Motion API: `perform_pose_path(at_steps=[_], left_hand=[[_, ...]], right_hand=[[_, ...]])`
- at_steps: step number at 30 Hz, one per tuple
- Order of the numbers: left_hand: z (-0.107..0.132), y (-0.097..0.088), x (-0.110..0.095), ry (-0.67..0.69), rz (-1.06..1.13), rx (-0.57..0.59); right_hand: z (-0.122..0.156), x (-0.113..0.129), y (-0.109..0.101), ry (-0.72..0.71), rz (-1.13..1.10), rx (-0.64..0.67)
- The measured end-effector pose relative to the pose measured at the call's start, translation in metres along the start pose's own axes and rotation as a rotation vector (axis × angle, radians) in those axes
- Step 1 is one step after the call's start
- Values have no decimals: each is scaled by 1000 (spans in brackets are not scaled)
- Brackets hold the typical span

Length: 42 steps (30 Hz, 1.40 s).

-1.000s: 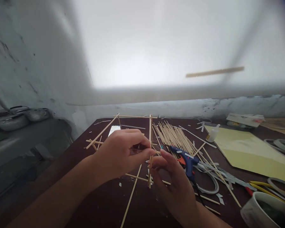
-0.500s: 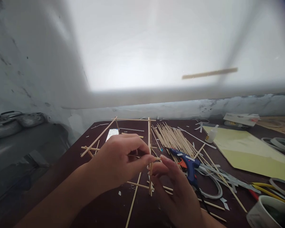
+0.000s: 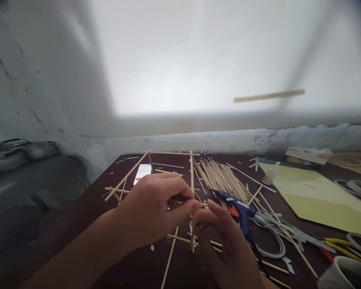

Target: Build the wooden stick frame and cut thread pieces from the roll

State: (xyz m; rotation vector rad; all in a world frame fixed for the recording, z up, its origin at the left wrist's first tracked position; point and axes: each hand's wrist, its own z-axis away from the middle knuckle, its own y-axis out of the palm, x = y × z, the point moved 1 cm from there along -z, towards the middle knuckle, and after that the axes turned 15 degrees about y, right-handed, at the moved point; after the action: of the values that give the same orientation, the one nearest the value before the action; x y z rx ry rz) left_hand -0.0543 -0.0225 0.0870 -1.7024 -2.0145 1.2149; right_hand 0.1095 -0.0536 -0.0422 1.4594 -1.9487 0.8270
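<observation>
A frame of thin wooden sticks stands on the dark table, its corners joined stick to stick. My left hand is closed in a pinch at the frame's near right side, thumb and forefinger around a wooden stick. The end of that stick pokes out to the right of the thumb. Against this end, my right hand presses its thumb and fingertips, so it is closed on the same stick. Where the stick meets the upright is partly hidden by my fingers.
Right of the hands lies a blue glue gun, beside a pile of loose sticks. Farther right are a small bottle, yellow paper, yellow-handled tool and a cup. A lit phone lies behind the left hand.
The whole view has shifted slightly, so the table and hands sit a little farther right and lower. Both hands keep their hold on the stick with hardly any movement.
</observation>
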Motion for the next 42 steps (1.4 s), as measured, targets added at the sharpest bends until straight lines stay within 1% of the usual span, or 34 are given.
perform_pose_path(at_steps=[9,18,24,32,38,42], left_hand=[[1,0,0,26,4,-9],[1,0,0,24,12,3],[1,1,1,9,14,10],[0,1,0,10,-2,13],[0,-2,0,13,-39,66],[0,-5,-1,37,-78,68]], right_hand=[[4,-5,-1,7,9,-14],[2,4,1,60,-21,-21],[2,2,2,51,-37,-22],[6,-1,0,84,117,-82],[8,-1,0,116,112,-53],[10,-6,-1,140,186,-61]])
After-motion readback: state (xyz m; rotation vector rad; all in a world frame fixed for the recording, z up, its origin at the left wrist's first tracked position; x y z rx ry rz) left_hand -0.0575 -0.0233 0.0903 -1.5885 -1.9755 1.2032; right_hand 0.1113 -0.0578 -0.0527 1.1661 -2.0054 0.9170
